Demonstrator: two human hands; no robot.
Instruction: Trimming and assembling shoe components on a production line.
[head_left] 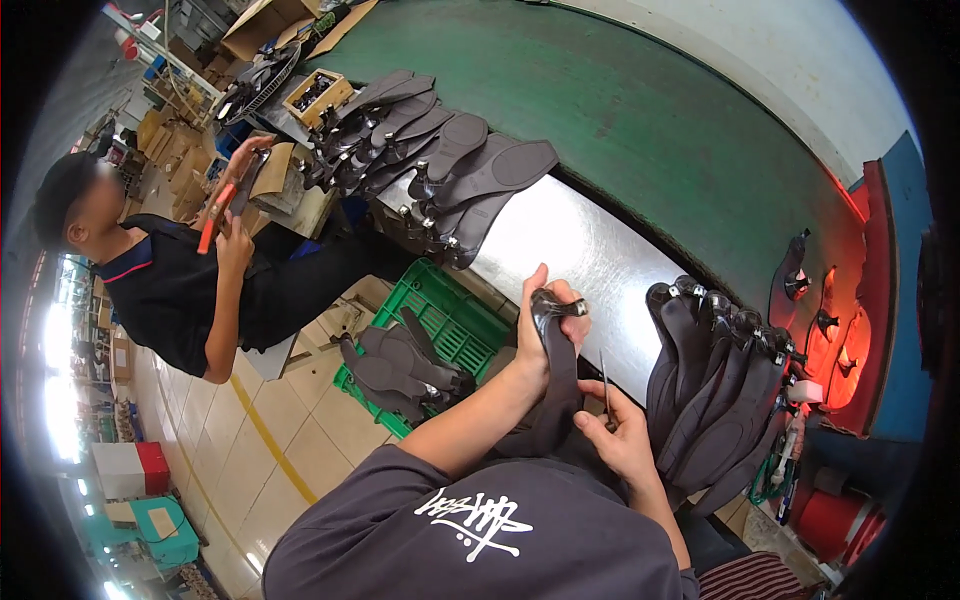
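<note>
as left hand (pixel 532 345) clasps heeled sole (pixel 558 382) — right hand (pixel 625 435) pinching tool (pixel 606 388) — silver bench (pixel 565 240) gleams above tiled floor (pixel 325 435).

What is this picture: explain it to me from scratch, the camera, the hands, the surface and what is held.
There is no robot here. A person works with two bare hands, and the picture comes from a fisheye camera worn on their head, looking down; that is why straight edges bend.

The left hand grips a dark sole by its glossy black heel. The right hand holds a slim metal tool; its exact kind is hard to tell.

In front is a shiny metal surface, with dark heeled soles grouped at both ends. Beyond it runs a wide green surface. More soles fill part of a green crate below. The co-worker at the left is someone else.
</note>
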